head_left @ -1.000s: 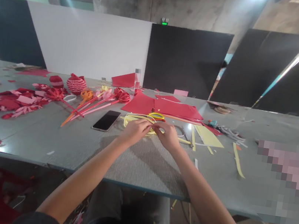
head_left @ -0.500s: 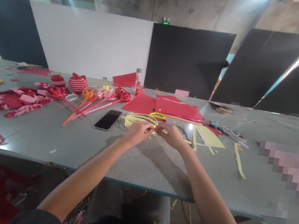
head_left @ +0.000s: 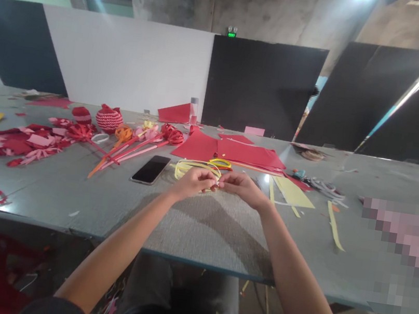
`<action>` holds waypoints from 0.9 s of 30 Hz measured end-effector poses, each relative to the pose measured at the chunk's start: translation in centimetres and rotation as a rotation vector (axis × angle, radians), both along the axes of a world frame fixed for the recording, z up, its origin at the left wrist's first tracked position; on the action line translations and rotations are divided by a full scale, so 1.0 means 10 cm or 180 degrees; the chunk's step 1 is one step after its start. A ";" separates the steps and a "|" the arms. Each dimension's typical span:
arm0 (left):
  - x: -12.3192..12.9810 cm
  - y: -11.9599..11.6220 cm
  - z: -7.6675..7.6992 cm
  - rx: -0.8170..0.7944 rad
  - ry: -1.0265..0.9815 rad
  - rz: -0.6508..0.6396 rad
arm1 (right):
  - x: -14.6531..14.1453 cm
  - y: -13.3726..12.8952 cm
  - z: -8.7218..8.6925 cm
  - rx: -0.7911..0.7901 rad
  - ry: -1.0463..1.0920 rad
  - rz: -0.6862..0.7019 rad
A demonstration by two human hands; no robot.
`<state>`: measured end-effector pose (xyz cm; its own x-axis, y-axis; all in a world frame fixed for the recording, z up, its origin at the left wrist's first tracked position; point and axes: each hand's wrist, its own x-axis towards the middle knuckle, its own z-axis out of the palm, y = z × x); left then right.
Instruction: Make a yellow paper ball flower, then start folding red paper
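My left hand [head_left: 194, 183] and my right hand [head_left: 241, 188] meet fingertip to fingertip above the grey table [head_left: 198, 229]. Between their pinched fingers is a small whitish piece, too small to make out clearly. Behind my left hand lie looped pale yellow strips [head_left: 181, 167]. Yellow-handled scissors [head_left: 220, 164] rest just past my fingers. A black phone [head_left: 151, 169] lies flat to the left of my left hand. Right of my right hand is a pale yellow sheet [head_left: 293, 191] with narrow strips beside it.
Red paper sheets [head_left: 249, 154] lie beyond my hands. To the left are paper flowers on stems [head_left: 127, 149], a woven red ball [head_left: 109, 118] and a heap of red and pink scraps [head_left: 18, 141]. A clear bottle [head_left: 193, 111] stands at the back.
My right hand has turned slightly, with its fingers now more level. The yellowish strip and dark tool tip seen just right of it earlier no longer show there.
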<state>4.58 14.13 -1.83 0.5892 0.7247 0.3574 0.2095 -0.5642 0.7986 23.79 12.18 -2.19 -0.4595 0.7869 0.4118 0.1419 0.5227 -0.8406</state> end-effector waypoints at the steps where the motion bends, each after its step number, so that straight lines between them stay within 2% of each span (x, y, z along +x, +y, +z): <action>1: 0.00 0.00 0.00 -0.0062 -0.0053 -0.0002 | -0.01 0.00 -0.01 -0.0038 0.0060 0.0034; 5: 0.03 -0.01 -0.05 -0.0287 -0.0214 -0.0062 | -0.05 0.02 -0.05 -0.0117 0.0250 0.0110; 15: 0.05 -0.06 -0.01 -0.1202 -0.0628 -0.0731 | -0.11 -0.06 0.00 0.0168 0.0746 -0.0151; 20: 0.03 -0.08 0.00 -0.1367 -0.0707 -0.0956 | -0.13 -0.09 0.02 0.0371 0.0695 -0.0161; 27: 0.03 -0.06 -0.03 -0.1479 -0.0780 -0.1072 | -0.13 -0.07 0.02 0.0582 0.0625 -0.0150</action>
<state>4.84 13.50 -2.13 0.7533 0.6255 0.2031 -0.1398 -0.1495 0.9788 22.49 11.47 -2.03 -0.3214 0.7099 0.6267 0.0134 0.6652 -0.7466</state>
